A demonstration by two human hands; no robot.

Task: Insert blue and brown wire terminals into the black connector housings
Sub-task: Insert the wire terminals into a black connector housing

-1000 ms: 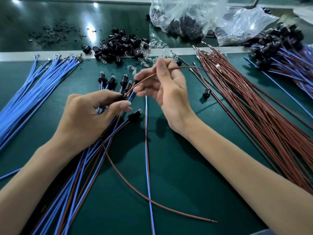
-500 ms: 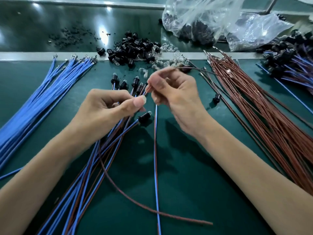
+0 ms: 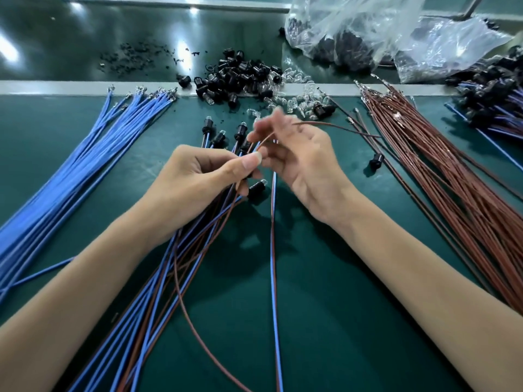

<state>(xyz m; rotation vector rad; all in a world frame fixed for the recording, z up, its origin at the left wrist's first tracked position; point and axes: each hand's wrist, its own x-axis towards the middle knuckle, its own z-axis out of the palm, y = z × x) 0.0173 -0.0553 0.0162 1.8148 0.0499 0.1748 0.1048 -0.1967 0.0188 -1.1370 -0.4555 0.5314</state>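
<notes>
Nearest the camera, a fan of assembled blue and brown wires [image 3: 158,292] lies on the green table [image 3: 353,321]. Beside it a single blue-and-brown pair [image 3: 273,278] runs straight away from the viewer. A loose brown wire [image 3: 181,301] loops over the fan and rises to the left hand [image 3: 198,179], whose grip pinches it between thumb and forefinger. The black-capped ends [image 3: 256,187] of the fan lie just beyond and under that hand.

The wire carries on up through the fingers of the right hand [image 3: 305,165]. That hand is blurred and its fingers are curled, so I cannot tell whether its grip clamps the wire.

Loose blue wires [image 3: 70,179] spread at the left and loose brown wires [image 3: 458,188] at the right, with one black housing [image 3: 376,160] beside them. Farther back sits a pile of black connector housings [image 3: 240,76] with clear bulbs [image 3: 305,101] next to it. Finished assemblies [image 3: 495,100] lie at far right, and crumpled plastic bags [image 3: 396,32] are behind.
</notes>
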